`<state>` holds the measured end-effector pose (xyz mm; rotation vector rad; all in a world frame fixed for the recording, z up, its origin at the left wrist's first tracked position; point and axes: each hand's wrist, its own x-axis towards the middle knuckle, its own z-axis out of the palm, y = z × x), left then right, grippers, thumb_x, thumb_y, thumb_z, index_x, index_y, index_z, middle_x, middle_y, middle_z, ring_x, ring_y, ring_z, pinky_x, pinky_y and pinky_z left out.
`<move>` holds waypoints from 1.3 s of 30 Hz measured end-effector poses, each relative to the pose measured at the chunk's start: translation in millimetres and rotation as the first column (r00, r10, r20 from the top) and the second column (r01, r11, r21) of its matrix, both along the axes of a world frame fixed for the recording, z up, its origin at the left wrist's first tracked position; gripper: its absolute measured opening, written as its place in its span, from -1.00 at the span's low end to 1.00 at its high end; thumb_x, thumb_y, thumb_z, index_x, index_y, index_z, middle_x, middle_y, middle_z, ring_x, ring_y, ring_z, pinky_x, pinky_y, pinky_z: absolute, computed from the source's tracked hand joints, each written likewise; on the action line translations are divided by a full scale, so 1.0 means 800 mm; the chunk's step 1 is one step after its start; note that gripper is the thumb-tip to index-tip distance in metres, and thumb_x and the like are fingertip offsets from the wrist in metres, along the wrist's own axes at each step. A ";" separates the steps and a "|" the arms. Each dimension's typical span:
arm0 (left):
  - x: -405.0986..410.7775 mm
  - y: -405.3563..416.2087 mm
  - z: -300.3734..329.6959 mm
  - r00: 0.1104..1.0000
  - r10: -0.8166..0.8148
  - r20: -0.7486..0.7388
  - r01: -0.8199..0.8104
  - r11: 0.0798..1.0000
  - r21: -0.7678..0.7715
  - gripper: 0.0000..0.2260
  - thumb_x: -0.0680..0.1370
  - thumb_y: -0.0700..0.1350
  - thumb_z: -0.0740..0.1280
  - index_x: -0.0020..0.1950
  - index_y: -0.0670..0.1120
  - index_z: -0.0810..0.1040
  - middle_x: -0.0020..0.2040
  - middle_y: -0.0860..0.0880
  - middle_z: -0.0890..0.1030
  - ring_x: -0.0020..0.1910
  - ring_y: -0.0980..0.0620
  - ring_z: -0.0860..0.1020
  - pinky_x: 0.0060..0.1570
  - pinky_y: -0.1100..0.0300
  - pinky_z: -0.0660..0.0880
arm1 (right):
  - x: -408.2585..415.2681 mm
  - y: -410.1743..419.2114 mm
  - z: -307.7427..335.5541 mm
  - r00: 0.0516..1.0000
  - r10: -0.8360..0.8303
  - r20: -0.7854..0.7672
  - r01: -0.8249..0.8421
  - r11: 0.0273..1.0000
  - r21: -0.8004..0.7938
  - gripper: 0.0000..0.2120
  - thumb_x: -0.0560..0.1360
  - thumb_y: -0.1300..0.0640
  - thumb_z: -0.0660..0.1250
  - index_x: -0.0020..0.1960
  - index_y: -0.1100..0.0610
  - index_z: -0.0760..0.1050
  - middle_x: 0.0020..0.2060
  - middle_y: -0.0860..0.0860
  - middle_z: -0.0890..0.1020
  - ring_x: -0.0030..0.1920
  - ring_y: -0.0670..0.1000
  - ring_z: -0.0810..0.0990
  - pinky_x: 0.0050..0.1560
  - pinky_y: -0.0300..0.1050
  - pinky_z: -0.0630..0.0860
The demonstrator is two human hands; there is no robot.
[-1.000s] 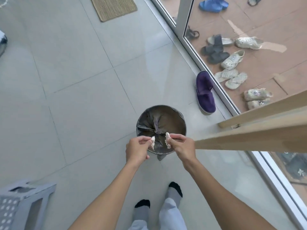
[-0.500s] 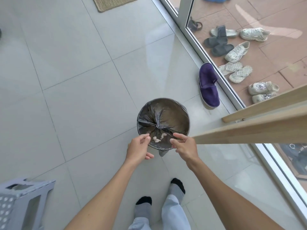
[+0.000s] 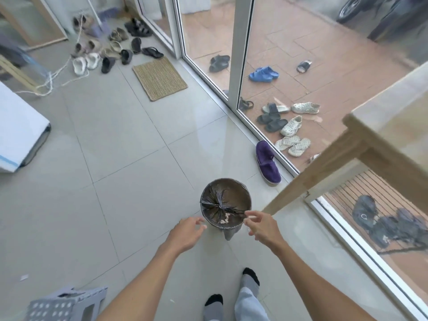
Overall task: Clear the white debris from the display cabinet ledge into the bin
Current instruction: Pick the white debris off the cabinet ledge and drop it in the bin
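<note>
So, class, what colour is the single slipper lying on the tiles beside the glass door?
Dark purple slipper with a pale sole edge, seen in the head view.

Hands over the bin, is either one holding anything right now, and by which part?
Nothing is held. The left hand and right hand are both open and empty beside the bin; the white debris lies inside it.

Purple slipper (image 3: 267, 162): lying on the tiles against the door track, at 1 o'clock.
Woven mat (image 3: 159, 79): sitting at 11 o'clock.
Grey stool (image 3: 67, 304): standing at 7 o'clock.
2 blue sandals (image 3: 263, 74): lying outside the glass.
</note>
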<state>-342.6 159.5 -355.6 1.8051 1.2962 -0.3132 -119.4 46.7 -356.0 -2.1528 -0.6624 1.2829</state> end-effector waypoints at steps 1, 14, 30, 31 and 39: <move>0.001 0.002 0.025 1.000 -0.028 0.005 0.028 0.999 0.019 -0.70 0.59 0.09 0.24 0.29 0.09 0.54 0.27 0.06 0.59 0.13 -0.06 0.62 0.22 -0.01 0.50 | -0.002 -0.002 0.025 1.000 0.026 0.002 -0.026 1.000 0.004 -0.66 0.52 0.14 0.35 0.29 0.10 0.56 -0.05 0.01 0.68 -0.30 -0.02 0.64 -0.41 -0.31 0.50; 0.100 0.054 0.374 0.906 -0.320 0.277 0.196 0.897 0.397 -0.67 0.58 0.10 0.33 0.30 0.00 0.55 0.19 0.04 0.59 -0.19 0.06 0.67 -0.17 0.20 0.57 | 0.045 0.013 0.376 0.957 0.105 0.270 -0.196 0.921 0.337 -0.65 0.53 0.10 0.41 0.30 0.11 0.53 0.15 0.14 0.65 -0.23 -0.01 0.62 -0.27 -0.24 0.60; 0.324 -0.096 0.494 0.653 -0.674 0.345 0.355 0.675 0.647 -0.89 0.58 -0.07 0.36 0.02 -0.03 0.67 -0.16 0.06 0.67 -0.44 0.05 0.67 -0.23 0.17 0.59 | 0.182 -0.218 0.500 0.802 -0.278 0.528 0.082 0.928 0.364 -0.69 0.49 0.13 0.42 0.23 0.11 0.60 0.02 0.10 0.68 -0.16 -0.02 0.61 -0.16 -0.21 0.52; 0.335 -0.114 0.492 0.634 -0.700 0.329 0.376 0.651 0.659 -0.87 0.59 -0.05 0.35 0.05 -0.03 0.67 -0.11 0.09 0.67 -0.48 0.12 0.65 -0.25 0.21 0.58 | 0.185 -0.234 0.500 0.781 -0.301 0.548 0.095 0.923 0.372 -0.69 0.48 0.12 0.42 0.21 0.11 0.61 -0.01 0.08 0.69 -0.11 0.00 0.62 -0.14 -0.24 0.49; 0.400 -0.220 0.455 0.505 -0.812 0.291 0.512 0.554 0.657 -0.82 0.59 0.04 0.33 0.08 0.01 0.66 0.06 0.05 0.67 -0.45 0.14 0.66 -0.16 0.08 0.64 | 0.217 -0.356 0.486 0.641 -0.449 0.623 0.291 0.893 0.345 -0.75 0.46 0.04 0.39 0.13 -0.03 0.63 -0.08 -0.04 0.70 -0.01 -0.01 0.63 0.06 -0.14 0.54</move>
